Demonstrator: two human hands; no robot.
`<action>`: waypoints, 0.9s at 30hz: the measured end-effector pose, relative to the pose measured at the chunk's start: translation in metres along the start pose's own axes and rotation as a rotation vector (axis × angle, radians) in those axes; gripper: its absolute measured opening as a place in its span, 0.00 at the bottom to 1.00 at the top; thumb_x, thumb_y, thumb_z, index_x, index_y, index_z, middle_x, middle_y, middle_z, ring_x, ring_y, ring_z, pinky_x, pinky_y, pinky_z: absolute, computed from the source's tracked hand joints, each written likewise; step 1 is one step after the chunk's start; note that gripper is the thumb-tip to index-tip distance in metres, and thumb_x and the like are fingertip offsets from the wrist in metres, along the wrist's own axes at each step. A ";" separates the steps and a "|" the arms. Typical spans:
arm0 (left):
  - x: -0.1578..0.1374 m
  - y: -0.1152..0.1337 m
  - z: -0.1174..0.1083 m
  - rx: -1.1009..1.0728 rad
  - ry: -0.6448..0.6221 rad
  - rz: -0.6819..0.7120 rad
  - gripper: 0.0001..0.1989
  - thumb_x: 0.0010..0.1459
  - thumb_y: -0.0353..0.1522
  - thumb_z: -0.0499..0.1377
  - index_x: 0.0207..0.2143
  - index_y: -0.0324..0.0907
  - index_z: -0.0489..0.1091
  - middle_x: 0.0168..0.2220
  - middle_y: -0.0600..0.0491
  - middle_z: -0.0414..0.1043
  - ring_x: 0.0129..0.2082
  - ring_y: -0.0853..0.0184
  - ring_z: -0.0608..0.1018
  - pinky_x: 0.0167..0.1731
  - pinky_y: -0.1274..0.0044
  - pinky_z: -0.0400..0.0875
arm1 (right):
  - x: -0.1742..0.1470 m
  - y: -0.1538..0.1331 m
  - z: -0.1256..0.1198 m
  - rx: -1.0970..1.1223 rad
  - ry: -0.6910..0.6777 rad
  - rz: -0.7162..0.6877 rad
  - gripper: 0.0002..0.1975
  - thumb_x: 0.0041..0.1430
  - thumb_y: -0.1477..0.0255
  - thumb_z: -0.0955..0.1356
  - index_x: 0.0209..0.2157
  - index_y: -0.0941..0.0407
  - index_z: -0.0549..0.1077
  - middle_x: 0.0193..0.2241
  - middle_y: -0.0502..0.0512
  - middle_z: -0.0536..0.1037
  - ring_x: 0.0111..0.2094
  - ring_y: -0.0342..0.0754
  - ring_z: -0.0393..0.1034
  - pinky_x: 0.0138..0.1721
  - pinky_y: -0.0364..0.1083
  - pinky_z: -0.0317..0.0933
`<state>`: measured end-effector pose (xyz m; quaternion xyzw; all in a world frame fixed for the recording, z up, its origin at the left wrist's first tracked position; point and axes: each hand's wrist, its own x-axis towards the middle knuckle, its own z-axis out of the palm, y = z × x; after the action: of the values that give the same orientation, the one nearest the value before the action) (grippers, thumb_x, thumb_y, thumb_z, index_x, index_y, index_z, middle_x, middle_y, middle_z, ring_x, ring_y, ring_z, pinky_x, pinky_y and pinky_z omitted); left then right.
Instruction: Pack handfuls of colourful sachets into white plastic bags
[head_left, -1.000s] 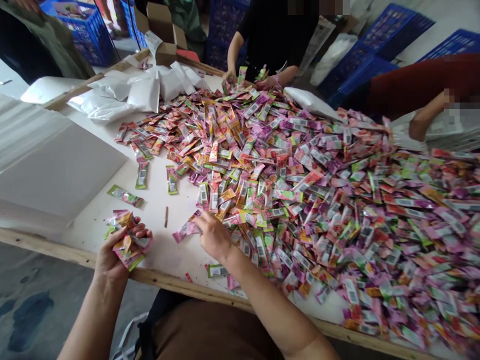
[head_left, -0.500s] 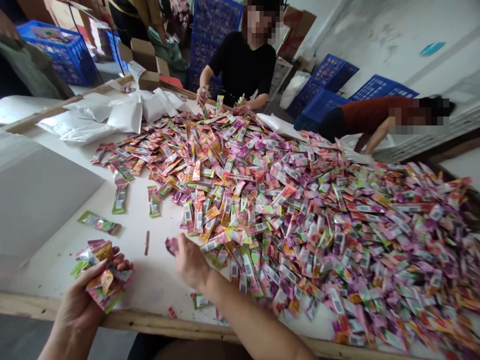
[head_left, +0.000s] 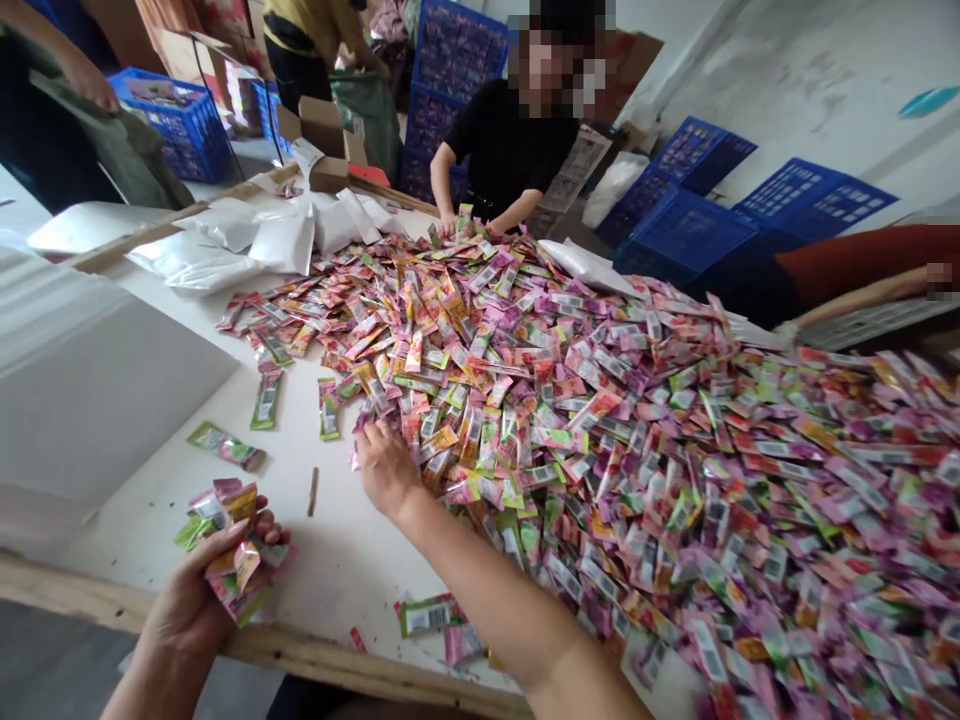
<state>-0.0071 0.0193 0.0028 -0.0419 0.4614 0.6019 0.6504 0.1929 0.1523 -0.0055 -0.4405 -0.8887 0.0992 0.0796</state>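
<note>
A bunch of small colourful candy sachets [head_left: 241, 570] is gripped in my left hand [head_left: 184, 600], the thumb lying across them above the table's front edge. My right hand [head_left: 386, 465] reaches to the near left edge of the big sachet pile [head_left: 525, 400], its fingers closed on a purple sachet [head_left: 360, 435] there. The fingertips are partly hidden behind the hand. Between the pile and a white panel, a green-ended sachet [head_left: 226, 446] lies alone on the white table [head_left: 292, 560], with a small brown stick [head_left: 313, 491] nearby.
The white panel [head_left: 112, 380] stands at the left. Filled white bags [head_left: 281, 240] lie at the far left, with an open cardboard box [head_left: 322, 150] behind. Across the table, a person in black [head_left: 510, 150] handles sachets. Blue crates [head_left: 694, 225] stand behind; another person bends at the right.
My right hand has moved forward with the purple sachet to the pile's edge. My left hand keeps its bunch. The view has shifted, and the person opposite has lowered their hands to the pile.
</note>
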 end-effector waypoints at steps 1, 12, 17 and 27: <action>0.000 0.000 0.000 -0.004 -0.001 0.001 0.19 0.41 0.24 0.67 0.40 0.39 0.76 0.29 0.49 0.74 0.28 0.64 0.78 0.34 0.68 0.81 | -0.018 -0.006 0.003 0.018 -0.005 -0.072 0.13 0.66 0.79 0.60 0.46 0.62 0.72 0.46 0.64 0.74 0.52 0.55 0.63 0.54 0.52 0.60; -0.003 -0.001 0.004 -0.012 -0.027 0.049 0.17 0.44 0.22 0.63 0.40 0.36 0.76 0.28 0.48 0.75 0.26 0.64 0.78 0.32 0.70 0.80 | -0.149 -0.003 -0.040 0.655 0.005 -0.010 0.18 0.62 0.80 0.61 0.51 0.55 0.73 0.45 0.57 0.80 0.48 0.49 0.74 0.50 0.48 0.67; -0.004 -0.001 0.004 -0.011 -0.060 0.076 0.14 0.46 0.23 0.62 0.38 0.34 0.76 0.28 0.48 0.74 0.26 0.65 0.78 0.34 0.70 0.80 | -0.089 -0.005 -0.050 0.529 0.015 0.483 0.09 0.57 0.65 0.73 0.34 0.55 0.74 0.27 0.52 0.79 0.26 0.48 0.73 0.28 0.43 0.63; -0.005 -0.001 0.003 -0.045 -0.068 0.069 0.14 0.47 0.23 0.62 0.40 0.35 0.75 0.28 0.48 0.75 0.27 0.64 0.78 0.35 0.70 0.80 | -0.050 -0.033 -0.038 0.425 -0.230 0.433 0.08 0.56 0.65 0.72 0.30 0.56 0.77 0.28 0.53 0.81 0.29 0.46 0.75 0.28 0.40 0.59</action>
<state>-0.0041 0.0168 0.0074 -0.0202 0.4267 0.6353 0.6434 0.2063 0.0964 0.0366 -0.5789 -0.7368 0.3462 0.0461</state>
